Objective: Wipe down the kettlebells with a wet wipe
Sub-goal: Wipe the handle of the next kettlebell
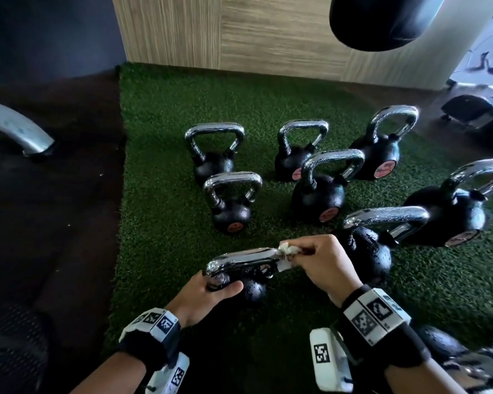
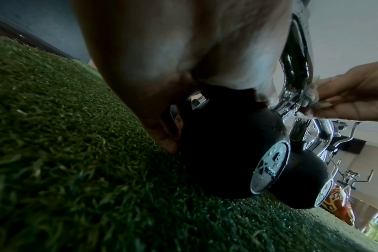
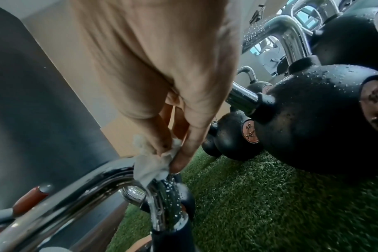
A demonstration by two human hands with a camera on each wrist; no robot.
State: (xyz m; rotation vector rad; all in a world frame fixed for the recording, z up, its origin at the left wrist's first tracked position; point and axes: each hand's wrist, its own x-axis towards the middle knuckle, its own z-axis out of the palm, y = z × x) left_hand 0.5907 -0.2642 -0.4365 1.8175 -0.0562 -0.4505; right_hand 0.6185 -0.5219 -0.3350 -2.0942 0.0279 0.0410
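The right hand (image 1: 322, 263) pinches a crumpled white wet wipe (image 1: 286, 249) between thumb and fingertips and presses it onto the right end of a chrome handle (image 1: 241, 258), at the bend where the bar turns down; from the right wrist the wipe (image 3: 150, 166) sits wrapped over that bend, and the metal below it is beaded with droplets. At the other end of the same handle the left hand (image 1: 211, 297) curls its thumb and fingers round the left corner and the post under it, steadying the near kettlebell (image 1: 252, 290), whose small black ball stands on the green turf (image 1: 165, 223) directly beneath the two hands. Just to the right of the wiping hand stands a larger wet kettlebell (image 1: 366, 251), its handle close behind the knuckles without touching them. Farther out from the grip, six more kettlebells stand on the turf in a loose cluster, chrome handles up, some with round pink labels on their bodies. Beyond them rises a wood-grain wall panel (image 1: 239, 29), with a black punching bag (image 1: 382, 21) hanging above and right. Left of the turf lies dark rubber flooring (image 1: 49, 209), on which rests a curved grey metal piece (image 1: 15, 126).
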